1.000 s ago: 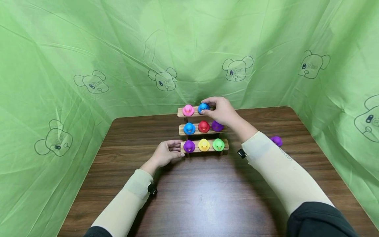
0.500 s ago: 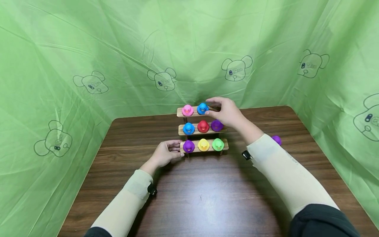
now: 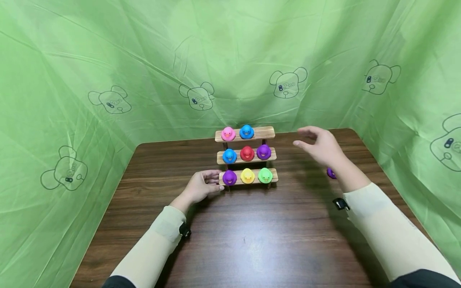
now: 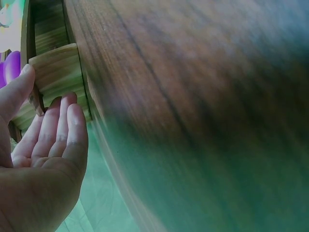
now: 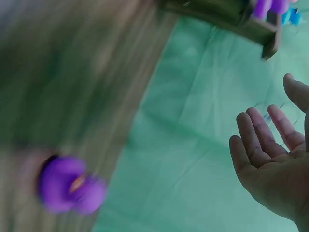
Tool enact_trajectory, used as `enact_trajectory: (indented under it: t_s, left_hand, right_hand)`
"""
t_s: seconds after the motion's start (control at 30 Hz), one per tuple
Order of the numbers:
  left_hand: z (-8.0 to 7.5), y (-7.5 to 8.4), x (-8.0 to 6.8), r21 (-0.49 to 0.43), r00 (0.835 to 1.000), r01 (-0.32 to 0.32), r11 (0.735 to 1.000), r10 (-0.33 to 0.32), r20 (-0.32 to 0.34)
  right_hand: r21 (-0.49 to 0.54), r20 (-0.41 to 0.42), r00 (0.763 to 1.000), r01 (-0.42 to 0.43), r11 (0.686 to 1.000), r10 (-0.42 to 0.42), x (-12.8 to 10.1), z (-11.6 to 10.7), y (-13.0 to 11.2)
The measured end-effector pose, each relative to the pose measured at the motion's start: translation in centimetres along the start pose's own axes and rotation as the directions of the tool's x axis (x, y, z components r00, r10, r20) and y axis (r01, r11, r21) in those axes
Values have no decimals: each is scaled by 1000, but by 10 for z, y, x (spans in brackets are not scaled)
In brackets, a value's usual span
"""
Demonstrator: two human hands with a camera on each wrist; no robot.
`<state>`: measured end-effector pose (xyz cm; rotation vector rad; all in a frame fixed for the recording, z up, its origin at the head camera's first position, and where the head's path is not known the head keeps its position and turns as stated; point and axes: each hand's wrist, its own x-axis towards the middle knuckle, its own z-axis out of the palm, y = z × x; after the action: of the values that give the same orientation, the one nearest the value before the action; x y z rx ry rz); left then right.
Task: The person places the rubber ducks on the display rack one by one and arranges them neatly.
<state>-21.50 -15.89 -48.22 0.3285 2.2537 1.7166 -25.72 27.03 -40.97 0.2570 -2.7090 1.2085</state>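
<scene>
A three-step wooden display stand (image 3: 264,133) holds rubber ducks. On its top step sit a pink duck (image 3: 228,134) and a blue duck (image 3: 246,132), with bare wood to their right. The middle step bears blue, red and purple ducks; the bottom one bears purple, yellow and green ducks. My left hand (image 3: 201,187) holds the left end of the bottom step, thumb (image 4: 21,87) at its front edge and fingers behind. Right of the stand, in the air, my right hand (image 3: 320,147) has loosely spread fingers and holds nothing. Partly behind that wrist lies another purple duck (image 3: 331,173).
The stand is near the back of a dark wooden table (image 3: 245,240). Green cloth (image 3: 237,60) with printed bear heads hangs behind and at both sides. In the right wrist view the loose purple duck (image 5: 72,186) lies near the table edge.
My right hand has let go of the blue duck on the top step and moved right, away from the stand. My left hand has stayed in place.
</scene>
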Motion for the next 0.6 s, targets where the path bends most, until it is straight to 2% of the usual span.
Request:
enact_trajectory:
  t_s: [0.2, 0.4, 0.6]
  left_hand:
    - [-1, -1, -1, -1, 1000, -7, 1000, 7, -2]
    - [0, 0, -1, -10, 1000, -8, 1000, 8, 3]
    - [1, -1, 0, -9, 1000, -15, 1000, 15, 8]
  right_hand:
    - [-48, 23, 996, -80, 996, 81, -21, -19, 40]
    - [-112, 93, 977, -182, 977, 193, -39, -30, 74]
    - [-189, 130, 970, -178, 966, 205, -54, -39, 104]
